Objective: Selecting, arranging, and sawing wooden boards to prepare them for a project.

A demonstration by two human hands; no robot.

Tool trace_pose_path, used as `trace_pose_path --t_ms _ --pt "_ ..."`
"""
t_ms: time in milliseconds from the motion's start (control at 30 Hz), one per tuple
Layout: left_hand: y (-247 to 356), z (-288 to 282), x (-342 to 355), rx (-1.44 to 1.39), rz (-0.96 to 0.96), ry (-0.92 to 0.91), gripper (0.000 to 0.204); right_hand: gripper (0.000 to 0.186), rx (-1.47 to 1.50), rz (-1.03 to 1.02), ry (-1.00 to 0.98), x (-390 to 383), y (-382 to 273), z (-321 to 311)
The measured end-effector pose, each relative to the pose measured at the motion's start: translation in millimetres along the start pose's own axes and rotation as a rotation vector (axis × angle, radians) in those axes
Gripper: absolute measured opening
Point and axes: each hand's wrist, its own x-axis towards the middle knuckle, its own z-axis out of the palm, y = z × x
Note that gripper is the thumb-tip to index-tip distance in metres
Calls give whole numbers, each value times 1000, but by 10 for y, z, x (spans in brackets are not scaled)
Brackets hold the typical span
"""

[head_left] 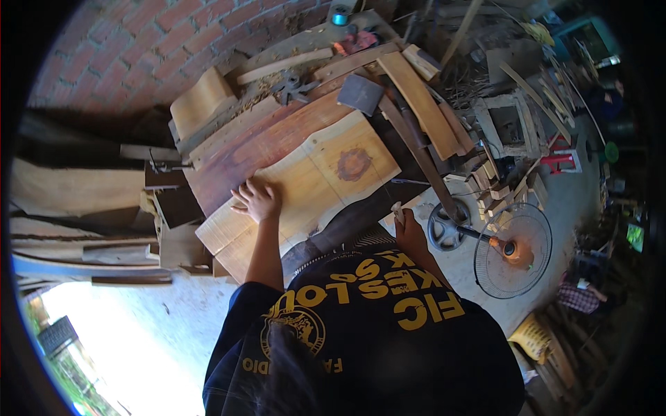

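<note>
A pale wooden board [295, 173] with wavy long edges lies before me on the bench. Toward its right end is a dark oval knot [354, 164], and thin straight lines cross its face. My left hand [258, 201] rests palm down on the board's left part, fingers spread, holding nothing. Off the board's near right side, my right hand [412, 232] is closed around a small whitish thing [397, 209]; only its top end shows, so its kind is unclear. Behind the pale board lies a reddish-brown board [229, 164]. A dark square block [360, 93] sits at the far edge.
Planks [420, 104] lie at the bench's far right. A standing fan [513, 249] with a wire guard is to my right, near stacked wood offcuts [489, 191]. Long boards [76, 191] are piled at left. A brick wall [132, 55] rises beyond the bench.
</note>
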Motion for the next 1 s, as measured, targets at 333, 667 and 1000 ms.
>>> trace_pose_path --t_ms 333,667,1000 --pt "625 -119 177 -104 226 -210 50 41 -48 -284 165 311 340 135" --pt "575 -263 246 222 290 -406 45 42 -7 36 752 1240 1089 -608" --pt "274 -813 -100 -160 236 -501 43 71 -213 -278 506 2439 1796 -1444"
